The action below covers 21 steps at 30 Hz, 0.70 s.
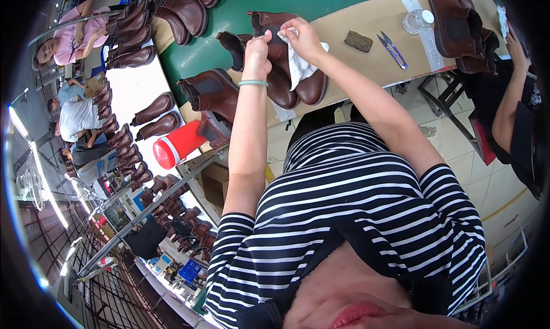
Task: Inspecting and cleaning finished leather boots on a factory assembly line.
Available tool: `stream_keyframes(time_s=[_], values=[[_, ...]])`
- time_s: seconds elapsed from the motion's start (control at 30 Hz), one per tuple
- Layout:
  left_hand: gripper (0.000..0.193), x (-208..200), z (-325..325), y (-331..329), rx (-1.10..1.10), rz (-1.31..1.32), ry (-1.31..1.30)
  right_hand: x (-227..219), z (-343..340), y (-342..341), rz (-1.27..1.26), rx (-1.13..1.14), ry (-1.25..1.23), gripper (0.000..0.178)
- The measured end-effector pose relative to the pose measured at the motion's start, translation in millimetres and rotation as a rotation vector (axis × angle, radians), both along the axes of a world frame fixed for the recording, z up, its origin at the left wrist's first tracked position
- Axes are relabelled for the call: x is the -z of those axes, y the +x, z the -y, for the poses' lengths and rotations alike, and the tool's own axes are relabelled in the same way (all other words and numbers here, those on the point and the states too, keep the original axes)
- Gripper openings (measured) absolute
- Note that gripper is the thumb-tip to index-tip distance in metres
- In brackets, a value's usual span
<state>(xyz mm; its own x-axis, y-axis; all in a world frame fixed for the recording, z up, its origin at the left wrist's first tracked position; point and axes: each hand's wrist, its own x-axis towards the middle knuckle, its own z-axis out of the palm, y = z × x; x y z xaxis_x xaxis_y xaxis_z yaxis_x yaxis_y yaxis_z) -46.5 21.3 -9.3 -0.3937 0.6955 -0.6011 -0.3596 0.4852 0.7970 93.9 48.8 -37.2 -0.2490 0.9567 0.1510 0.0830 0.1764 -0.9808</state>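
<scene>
A pair of brown leather ankle boots with dark elastic sides lies in front of me, toes toward me. In my right hand (303,41) is a bunched white cloth (302,68), pinched between the fingers and hanging over the right-hand boot (313,89). My left hand (258,57), with a pale green bangle at the wrist, is closed beside the upper of the left-hand boot (281,88); what its fingers hold, if anything, is hidden. More brown boots (212,91) stand just left of my left forearm.
To the right on the brown-covered table are a dark sponge block (358,41), blue thread snips (392,50), a clear jar (418,21) and more boots (455,25). A red jug (179,144) is at left. A co-worker's arm (513,88) reaches in at far right.
</scene>
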Motion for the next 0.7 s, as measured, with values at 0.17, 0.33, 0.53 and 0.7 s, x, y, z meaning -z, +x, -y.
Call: stream_keyframes(time_s=[0.17, 0.33, 0.53, 0.7], values=[[0.024, 1, 1, 9, 0.000, -0.031, 0.038, 0, 4, 4, 0.043, 0.025, 0.051, 0.008], [0.024, 0, 0, 17, 0.021, -0.083, 0.038, 7, -3, 7, 0.036, 0.143, -0.101, 0.007], [0.024, 13, 1, 8, 0.020, -0.195, 0.071, 8, -2, 4, 0.074, 0.044, 0.053, 0.008], [0.022, 19, 1, -2, -0.008, -0.079, 0.045, -1, 5, -4, 0.025, 0.075, 0.000, 0.009]])
